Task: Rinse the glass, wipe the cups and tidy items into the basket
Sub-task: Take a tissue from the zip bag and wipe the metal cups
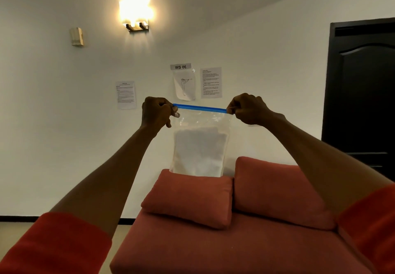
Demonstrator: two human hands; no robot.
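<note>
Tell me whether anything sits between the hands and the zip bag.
Nothing does. The left hand and right hand each pinch an end of the blue seal strip of the zip bag.

The person wears a red-orange top; its loose sleeves [53,241] end above the elbows, at seven and four o'clock. Both forearms and both hands [157,113] are bare, without rings, watch or gloves.
</note>
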